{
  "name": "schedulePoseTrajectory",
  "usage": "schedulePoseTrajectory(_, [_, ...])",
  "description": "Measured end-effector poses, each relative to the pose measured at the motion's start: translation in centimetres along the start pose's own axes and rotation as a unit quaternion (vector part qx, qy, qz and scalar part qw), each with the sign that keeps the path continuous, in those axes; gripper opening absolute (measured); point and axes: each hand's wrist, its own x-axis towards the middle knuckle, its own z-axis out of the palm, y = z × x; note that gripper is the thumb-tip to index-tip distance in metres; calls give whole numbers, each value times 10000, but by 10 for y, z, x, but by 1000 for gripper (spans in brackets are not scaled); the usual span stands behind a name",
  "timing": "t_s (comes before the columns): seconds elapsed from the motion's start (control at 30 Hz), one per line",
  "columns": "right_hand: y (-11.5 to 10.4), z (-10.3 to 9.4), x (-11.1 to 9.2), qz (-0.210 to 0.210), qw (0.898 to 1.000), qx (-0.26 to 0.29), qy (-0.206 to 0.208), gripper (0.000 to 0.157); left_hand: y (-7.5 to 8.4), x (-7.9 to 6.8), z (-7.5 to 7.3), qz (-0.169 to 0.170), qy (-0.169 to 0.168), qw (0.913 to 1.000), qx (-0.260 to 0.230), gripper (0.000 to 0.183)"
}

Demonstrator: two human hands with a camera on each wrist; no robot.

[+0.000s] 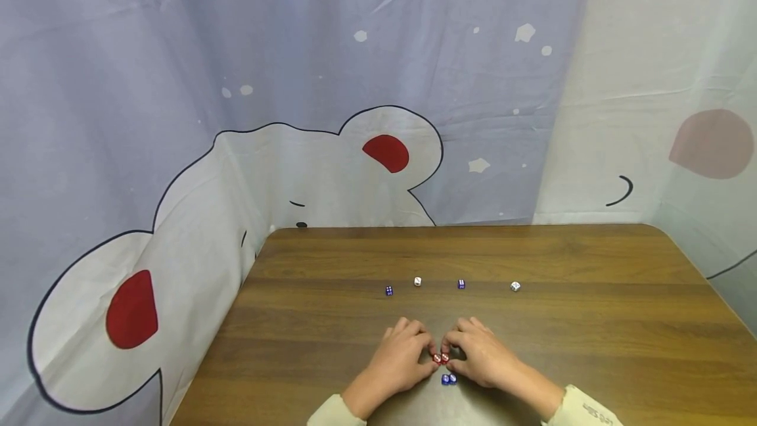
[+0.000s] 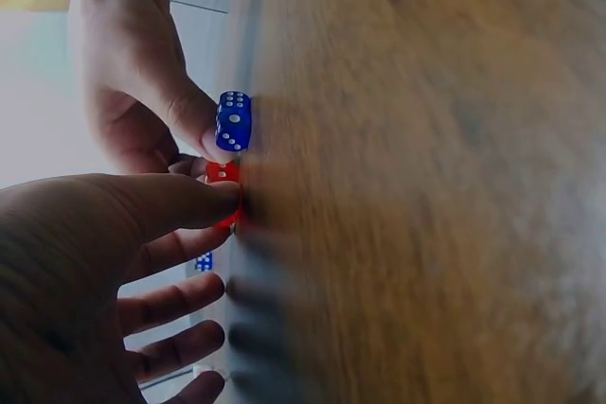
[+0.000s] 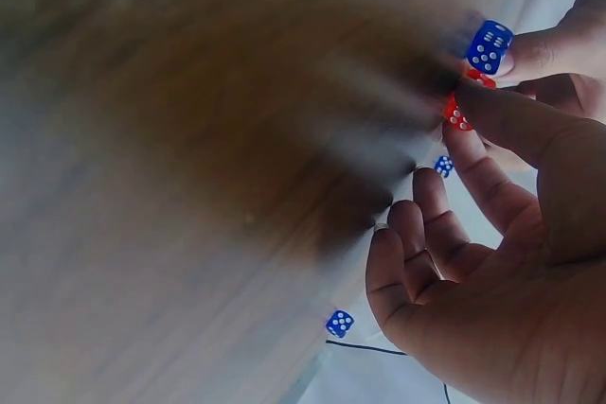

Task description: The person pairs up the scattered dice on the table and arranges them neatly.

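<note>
In the head view two red dice sit side by side between the hands. My left hand [image 1: 399, 359] pinches the left red die [image 1: 437, 358] between thumb and index finger. The right red die [image 1: 445, 357] is pinched the same way by my right hand [image 1: 483, 355]. Both dice are at the tabletop, partly covered by fingertips in the wrist views. Just nearer to me lie two blue dice, a left blue die [image 1: 445, 380] and a right blue die [image 1: 453, 378], close together. The remaining fingers of both hands are bent, tips near the table.
Beyond the hands, a loose row of dice crosses the wooden table [image 1: 307, 321]: a blue die [image 1: 389, 290], a white die [image 1: 417, 281], another blue die [image 1: 461, 284] and another white die [image 1: 516, 286]. A printed curtain [image 1: 461, 84] hangs behind the table's far edge.
</note>
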Motion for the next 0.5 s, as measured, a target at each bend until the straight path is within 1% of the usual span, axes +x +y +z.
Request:
schedulePoseTrajectory(0.27, [0,-3,-2,43,10000,25,-46,23,3,3,1,-16,-63,10000,32,19])
schedulePoseTrajectory(0.5, [1,-3,-3,-23,10000,19,-9,24,6,4,1,-27,-125,9999,35,20])
